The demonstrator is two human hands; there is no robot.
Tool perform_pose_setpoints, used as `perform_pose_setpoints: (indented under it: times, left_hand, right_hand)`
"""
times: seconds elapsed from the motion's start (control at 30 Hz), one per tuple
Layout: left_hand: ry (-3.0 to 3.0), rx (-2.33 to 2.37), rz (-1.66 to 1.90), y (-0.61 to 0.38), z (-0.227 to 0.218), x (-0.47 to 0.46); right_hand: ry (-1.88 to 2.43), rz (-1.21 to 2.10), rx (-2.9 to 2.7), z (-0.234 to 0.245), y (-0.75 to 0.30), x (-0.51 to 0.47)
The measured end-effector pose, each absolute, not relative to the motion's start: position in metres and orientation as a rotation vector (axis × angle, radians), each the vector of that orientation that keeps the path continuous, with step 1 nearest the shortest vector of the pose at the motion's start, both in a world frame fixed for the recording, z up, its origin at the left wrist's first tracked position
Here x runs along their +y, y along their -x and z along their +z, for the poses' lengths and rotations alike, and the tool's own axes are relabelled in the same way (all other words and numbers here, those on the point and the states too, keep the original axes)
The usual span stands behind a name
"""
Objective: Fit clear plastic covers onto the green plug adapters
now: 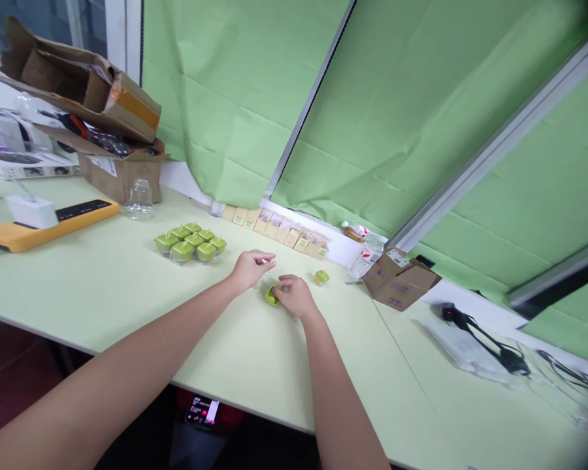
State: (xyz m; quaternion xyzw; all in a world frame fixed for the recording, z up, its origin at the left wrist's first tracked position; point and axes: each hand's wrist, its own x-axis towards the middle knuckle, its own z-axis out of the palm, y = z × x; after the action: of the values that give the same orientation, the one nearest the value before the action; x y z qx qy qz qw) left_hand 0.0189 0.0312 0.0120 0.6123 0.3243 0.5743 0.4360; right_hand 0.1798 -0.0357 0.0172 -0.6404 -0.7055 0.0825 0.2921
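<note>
My right hand [295,296] is closed over a small green item [271,296] that rests on the pale green table [127,287]. My left hand [251,266] sits just left of it, fingers curled in a pinch on something small I cannot make out. Another small green item [321,277] stands a little to the right. A cluster of several green-lidded little pots [190,242] sits to the left of my hands. A row of small cream boxes [277,228] lines the back edge below the green blind.
A brown cardboard box [399,279] lies at the right, plastic water bottles [367,258] behind it. At left are an orange power strip [44,225], a clear glass jar [140,199] and stacked open cartons [102,130]. Black cables in plastic [490,339] lie far right.
</note>
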Motion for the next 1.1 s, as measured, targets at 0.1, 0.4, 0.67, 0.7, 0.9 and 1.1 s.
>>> perform_pose_setpoints:
  times: [0.1, 0.4, 0.67, 0.7, 0.9, 1.1]
  left_hand:
    - [-1.577, 0.77, 1.416, -0.019, 0.01, 0.031]
    - [-1.835, 0.704, 1.424, -0.021, 0.01, 0.024]
    - [-2.267, 0.733, 1.389, -0.017, 0.013, 0.011]
    - [-2.303, 0.74, 1.379, -0.017, 0.014, 0.009]
    - [-2.387, 0.779, 1.366, -0.015, 0.02, 0.004]
    - [-2.317, 0.74, 1.358, -0.011, 0.025, 0.006]
  right_hand:
    - [1.671, 0.263, -1.864, 0.017, -0.18, -0.037]
    - [1.413, 0.342, -1.499, 0.033, -0.179, -0.035]
    - [1.369, 0.459, -1.475, 0.035, -0.163, -0.038]
    - [1.371, 0.481, -1.462, 0.034, -0.163, -0.039]
    - [1.339, 0.594, -1.408, 0.033, -0.166, -0.035]
    - [1.314, 0.717, -1.289, 0.034, -0.17, -0.033]
